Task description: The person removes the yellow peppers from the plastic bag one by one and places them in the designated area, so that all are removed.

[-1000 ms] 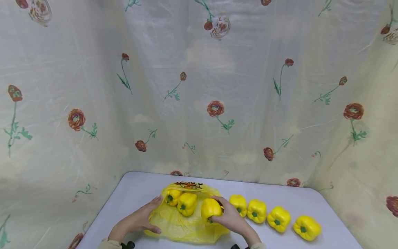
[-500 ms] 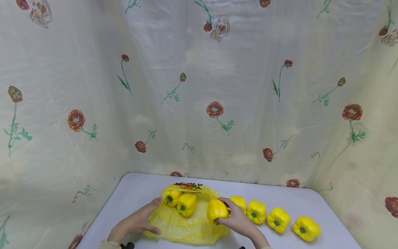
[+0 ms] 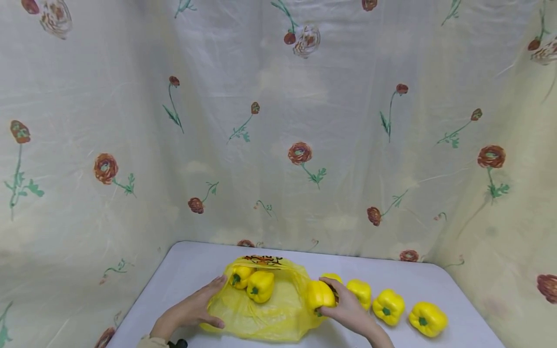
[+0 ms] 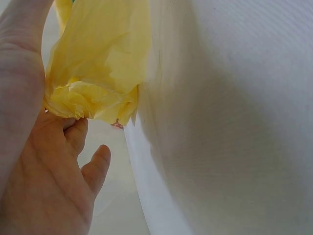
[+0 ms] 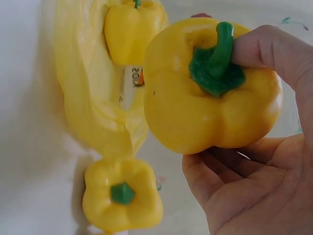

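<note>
My right hand (image 3: 348, 310) grips a yellow bell pepper (image 3: 319, 296) at the right edge of a thin yellow plastic bag (image 3: 256, 325). In the right wrist view the thumb presses beside the green stem, and the fingers support the held pepper (image 5: 176, 103) from the other side. Two more bell peppers (image 3: 261, 287) lie inside the bag's open mouth. At the bag's left edge is my left hand (image 3: 191, 309), its fingers extended and thumb spread apart. From the left wrist, its fingertips meet the crumpled plastic of the bag (image 4: 105, 49) and are partly hidden by it.
Several yellow bell peppers (image 3: 389, 307) stand in a row to the right on the white table (image 3: 196, 258); the nearest is partly behind the held one. A flower-printed curtain (image 3: 243, 159) surrounds the table at the back and sides.
My right hand has moved to the right with the pepper, from over the bag's mouth to its right edge. The left hand and the two peppers in the bag stay put.
</note>
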`<state>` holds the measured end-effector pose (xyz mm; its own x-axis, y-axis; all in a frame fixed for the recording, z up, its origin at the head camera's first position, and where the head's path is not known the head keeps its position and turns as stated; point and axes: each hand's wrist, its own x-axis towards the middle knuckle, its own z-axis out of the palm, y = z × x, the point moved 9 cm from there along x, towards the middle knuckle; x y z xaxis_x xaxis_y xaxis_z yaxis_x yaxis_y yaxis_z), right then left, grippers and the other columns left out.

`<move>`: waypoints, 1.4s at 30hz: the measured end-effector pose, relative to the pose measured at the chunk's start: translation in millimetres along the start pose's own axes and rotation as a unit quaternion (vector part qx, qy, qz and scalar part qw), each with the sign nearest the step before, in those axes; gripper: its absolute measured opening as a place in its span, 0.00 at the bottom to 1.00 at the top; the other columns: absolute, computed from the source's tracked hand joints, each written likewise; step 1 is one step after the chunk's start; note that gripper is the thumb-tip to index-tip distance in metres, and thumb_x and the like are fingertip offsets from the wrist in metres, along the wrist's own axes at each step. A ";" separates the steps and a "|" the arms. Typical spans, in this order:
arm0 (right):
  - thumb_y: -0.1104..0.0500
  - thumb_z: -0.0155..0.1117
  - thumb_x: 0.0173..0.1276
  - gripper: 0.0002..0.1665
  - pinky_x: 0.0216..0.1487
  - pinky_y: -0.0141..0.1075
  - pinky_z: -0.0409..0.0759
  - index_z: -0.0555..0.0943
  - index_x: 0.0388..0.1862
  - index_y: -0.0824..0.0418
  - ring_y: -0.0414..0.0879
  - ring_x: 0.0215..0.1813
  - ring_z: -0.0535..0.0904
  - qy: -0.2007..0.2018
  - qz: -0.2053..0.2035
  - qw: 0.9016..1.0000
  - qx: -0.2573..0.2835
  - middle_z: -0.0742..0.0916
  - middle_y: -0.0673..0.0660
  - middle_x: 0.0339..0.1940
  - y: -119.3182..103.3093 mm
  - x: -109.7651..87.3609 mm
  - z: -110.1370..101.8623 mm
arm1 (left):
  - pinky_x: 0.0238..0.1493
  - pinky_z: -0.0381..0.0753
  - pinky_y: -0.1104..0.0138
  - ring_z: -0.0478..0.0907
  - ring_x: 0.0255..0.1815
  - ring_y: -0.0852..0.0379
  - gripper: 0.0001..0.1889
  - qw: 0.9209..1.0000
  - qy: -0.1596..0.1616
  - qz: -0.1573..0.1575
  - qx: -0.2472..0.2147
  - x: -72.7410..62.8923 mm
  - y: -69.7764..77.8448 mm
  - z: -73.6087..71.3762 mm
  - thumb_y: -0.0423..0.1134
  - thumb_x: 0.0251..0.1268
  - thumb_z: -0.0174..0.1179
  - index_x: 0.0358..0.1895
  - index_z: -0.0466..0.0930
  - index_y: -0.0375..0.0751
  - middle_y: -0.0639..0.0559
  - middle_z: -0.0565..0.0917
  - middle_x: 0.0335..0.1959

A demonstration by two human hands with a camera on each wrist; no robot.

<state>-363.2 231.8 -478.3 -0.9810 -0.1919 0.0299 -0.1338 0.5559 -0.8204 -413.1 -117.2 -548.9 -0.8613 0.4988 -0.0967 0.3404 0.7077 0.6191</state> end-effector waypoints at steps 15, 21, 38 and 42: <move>0.53 0.76 0.50 0.45 0.59 0.51 0.78 0.69 0.68 0.59 0.50 0.58 0.75 0.062 0.067 0.995 -0.037 0.78 0.59 0.63 25.8 -12.2 -34.9 | 0.73 0.50 0.38 0.44 0.78 0.37 0.61 1.000 0.002 0.023 0.005 -5.2 2.7 0.0 0.62 0.44 0.71 0.78 0.43 0.43 0.43 0.45 0.79; 0.52 0.76 0.50 0.46 0.58 0.51 0.78 0.69 0.68 0.61 0.51 0.58 0.76 0.059 0.072 0.995 -0.049 0.78 0.60 0.62 28.7 -15.2 -37.8 | 0.72 0.51 0.37 0.44 0.78 0.37 0.60 0.999 0.004 0.036 0.012 -8.0 2.3 -2.5 0.62 0.45 0.70 0.78 0.44 0.43 0.43 0.45 0.79; 0.53 0.76 0.49 0.46 0.58 0.51 0.78 0.69 0.67 0.61 0.51 0.58 0.76 0.054 0.086 0.993 -0.062 0.78 0.61 0.63 46.1 -18.5 -41.7 | 0.73 0.49 0.38 0.43 0.79 0.38 0.61 1.000 0.003 0.028 0.004 -5.5 2.4 -4.6 0.61 0.45 0.71 0.78 0.44 0.43 0.44 0.45 0.79; 0.53 0.77 0.49 0.46 0.57 0.51 0.79 0.70 0.67 0.62 0.50 0.57 0.76 0.049 0.085 0.993 -0.064 0.79 0.61 0.62 50.6 -18.2 -39.5 | 0.73 0.49 0.38 0.44 0.79 0.38 0.60 1.000 0.001 0.029 0.002 -4.9 2.3 -4.8 0.61 0.45 0.71 0.78 0.43 0.44 0.44 0.45 0.79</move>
<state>-357.6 295.4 -497.7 -0.9991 -0.0092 -0.0422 0.0250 0.6735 -0.7388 -409.8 -120.4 -543.3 -0.8413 0.5373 -0.0595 0.3908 0.6805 0.6198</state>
